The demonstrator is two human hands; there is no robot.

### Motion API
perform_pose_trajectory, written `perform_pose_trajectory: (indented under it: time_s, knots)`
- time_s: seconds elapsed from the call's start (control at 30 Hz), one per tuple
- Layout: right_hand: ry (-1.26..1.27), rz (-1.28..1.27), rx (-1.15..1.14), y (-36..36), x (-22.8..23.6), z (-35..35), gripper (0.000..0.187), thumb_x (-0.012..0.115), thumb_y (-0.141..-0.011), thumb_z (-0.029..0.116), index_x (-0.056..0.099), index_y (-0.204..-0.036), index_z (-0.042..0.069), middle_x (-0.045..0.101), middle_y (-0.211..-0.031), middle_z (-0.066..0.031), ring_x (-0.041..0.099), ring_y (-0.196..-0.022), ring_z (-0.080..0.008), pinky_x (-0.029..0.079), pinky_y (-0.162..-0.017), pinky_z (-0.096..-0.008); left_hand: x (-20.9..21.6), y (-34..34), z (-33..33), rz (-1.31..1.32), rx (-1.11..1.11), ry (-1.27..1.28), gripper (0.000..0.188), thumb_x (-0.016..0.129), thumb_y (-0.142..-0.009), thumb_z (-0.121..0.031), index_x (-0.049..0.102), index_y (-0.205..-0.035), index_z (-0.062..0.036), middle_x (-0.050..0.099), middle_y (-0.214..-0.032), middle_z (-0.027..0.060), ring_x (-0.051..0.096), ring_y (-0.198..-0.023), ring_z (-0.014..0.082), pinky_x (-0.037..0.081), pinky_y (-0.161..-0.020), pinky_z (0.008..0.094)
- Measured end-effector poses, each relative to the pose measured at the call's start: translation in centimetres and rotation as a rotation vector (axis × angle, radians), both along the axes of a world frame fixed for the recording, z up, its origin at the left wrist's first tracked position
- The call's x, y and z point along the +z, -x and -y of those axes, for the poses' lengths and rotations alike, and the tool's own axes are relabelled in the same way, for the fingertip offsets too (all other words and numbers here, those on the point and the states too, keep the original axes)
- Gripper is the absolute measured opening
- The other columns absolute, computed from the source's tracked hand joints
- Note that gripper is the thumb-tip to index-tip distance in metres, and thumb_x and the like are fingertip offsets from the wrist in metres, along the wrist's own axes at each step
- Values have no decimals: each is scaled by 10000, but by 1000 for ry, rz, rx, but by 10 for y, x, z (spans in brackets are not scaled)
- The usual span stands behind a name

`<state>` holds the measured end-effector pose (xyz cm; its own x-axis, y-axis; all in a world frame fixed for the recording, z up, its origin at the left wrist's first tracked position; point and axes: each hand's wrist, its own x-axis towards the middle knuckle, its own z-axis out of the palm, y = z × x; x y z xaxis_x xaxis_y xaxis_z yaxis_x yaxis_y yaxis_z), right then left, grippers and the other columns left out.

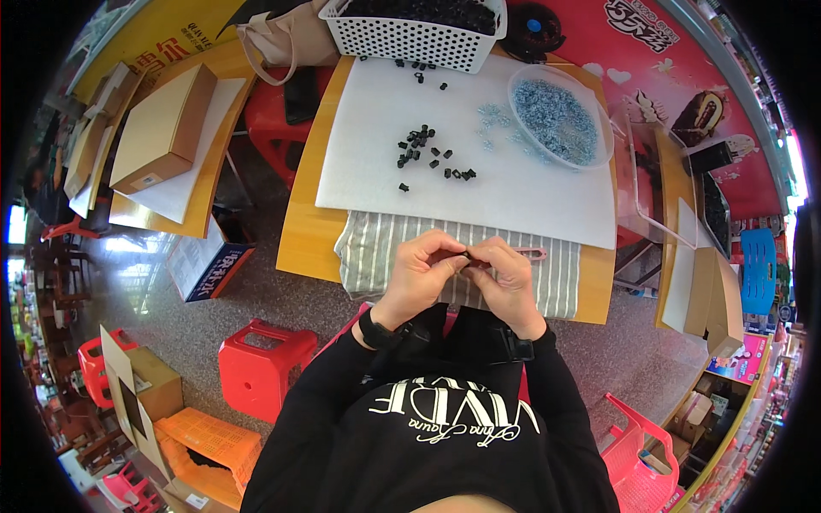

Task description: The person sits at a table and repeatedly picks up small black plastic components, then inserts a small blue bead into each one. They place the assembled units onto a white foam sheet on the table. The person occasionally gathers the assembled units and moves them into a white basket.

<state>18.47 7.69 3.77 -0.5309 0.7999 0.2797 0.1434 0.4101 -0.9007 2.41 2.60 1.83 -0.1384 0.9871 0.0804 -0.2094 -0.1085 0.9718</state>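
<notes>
My left hand [426, 272] and my right hand [505, 278] meet over the striped cloth at the table's near edge. Fingers and thumbs of both are closed in a pinch around a small dark piece [466, 256], mostly hidden by the fingertips. Beside my right hand a pink loop-shaped thing [534, 253] shows; whether it is held or lies on the cloth I cannot tell. Farther off, several small black cylindrical pieces [413, 152] are scattered on the white sheet [376, 184]. Toward the right stands a clear round bowl [609, 154] of small pale-blue translucent pieces [556, 120], some spilled alongside.
A white perforated basket [402, 43] full of black pieces stands at the table's far edge, near a black fan [534, 30]. The grey striped cloth [368, 256] hangs over the near edge. Red stools [263, 363] and an orange crate [209, 440] stand left; a pink chair [637, 457] is right.
</notes>
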Motion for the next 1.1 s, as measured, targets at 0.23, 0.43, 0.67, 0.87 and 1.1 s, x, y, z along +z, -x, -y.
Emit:
perform_pose_trajectory:
  time_s: [0.23,0.43,0.67,0.87,1.1]
  knots:
    - [-406,233,-160,5,-9,8,300,633,-638,-106,647,-922,-10,599,-868,-125,601,-797,-325,490,-670,-394,-5,-6,0,-603,127,-292,178,642,-746,126,634,-891,22,632,-904,143,637,-773,276,512,-659,315]
    - [-494,297,-81,5,-6,11,320,611,-636,-70,616,-956,-67,553,-914,-156,556,-805,-335,470,-680,-398,-3,-7,2,-735,142,-366,210,612,-699,150,626,-866,25,615,-875,133,597,-768,289,488,-640,344]
    - [-600,356,-43,7,-8,7,302,622,-614,-27,595,-908,-86,511,-883,-159,506,-752,-318,451,-660,-388,-3,-10,1,-760,166,-324,192,619,-700,136,623,-857,27,611,-845,132,596,-755,307,488,-642,356]
    - [-624,341,-28,4,-9,7,249,620,-615,-1,592,-856,-59,501,-870,-142,491,-748,-302,436,-642,-375,-3,-13,3,-813,179,-355,204,612,-686,136,628,-855,24,614,-842,129,601,-757,310,494,-645,360]
    - [-569,291,-78,3,-11,10,290,610,-636,-47,617,-926,-51,535,-896,-126,526,-770,-303,457,-655,-374,-2,-9,4,-809,140,-282,234,646,-733,112,647,-947,18,630,-841,108,625,-745,236,495,-636,316]
